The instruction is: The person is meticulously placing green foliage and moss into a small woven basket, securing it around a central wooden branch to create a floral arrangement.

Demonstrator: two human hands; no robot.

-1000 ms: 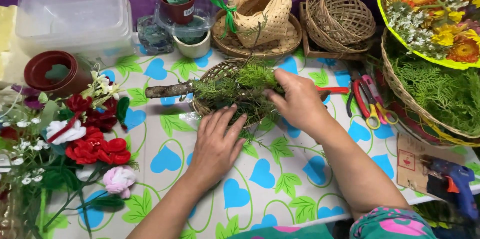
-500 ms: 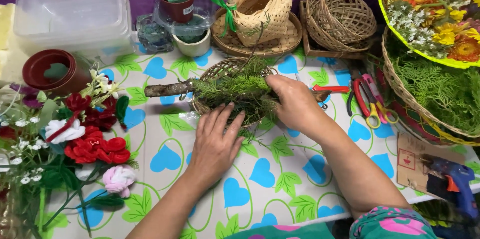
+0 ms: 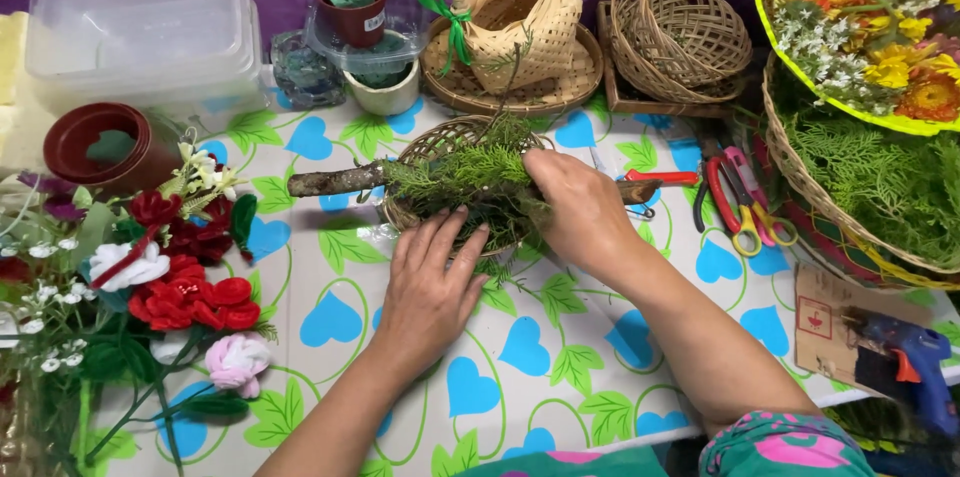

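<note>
Left hand lies flat with fingers spread, fingertips touching the near rim of a small flat wicker basket around the middle of the table. Right hand is curled down on the green sprigs piled on that basket, pressing them onto a rough stick that runs across it. Just right of that hand are red-handled scissors. Fake red and white flowers sit by the left edge, a blue glue gun at the near right corner, and a handled basket and clear plastic tubs along the far edge.
</note>
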